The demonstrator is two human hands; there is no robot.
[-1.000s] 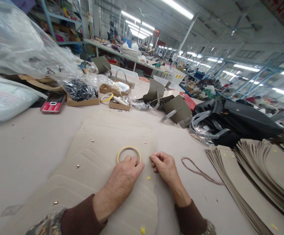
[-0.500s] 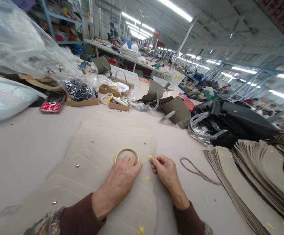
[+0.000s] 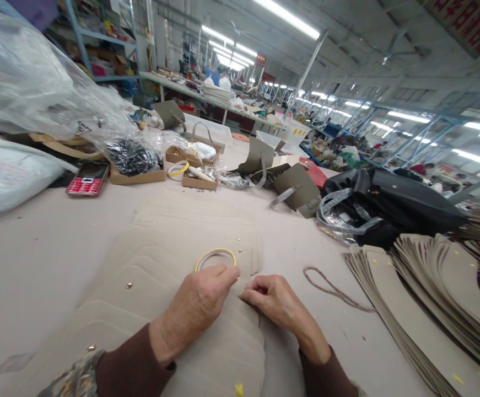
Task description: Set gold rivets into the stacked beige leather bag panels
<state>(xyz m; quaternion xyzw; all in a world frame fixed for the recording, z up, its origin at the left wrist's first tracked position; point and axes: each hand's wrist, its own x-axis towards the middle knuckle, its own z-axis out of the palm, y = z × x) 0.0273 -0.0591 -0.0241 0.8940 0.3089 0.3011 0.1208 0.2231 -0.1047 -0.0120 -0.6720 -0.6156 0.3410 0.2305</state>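
Yellow-rimmed tape roll [image 3: 216,251] is gripped by fingers of the left hand [image 3: 202,298], over beige sheets [image 3: 152,275]; the right hand [image 3: 280,303] pinches a yellow scrap [image 3: 241,295] near their right edge.

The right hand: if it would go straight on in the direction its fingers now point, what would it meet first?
From the right hand, most likely the left hand, which is just ahead; how high each sits above the stacked pieces is hard to judge.
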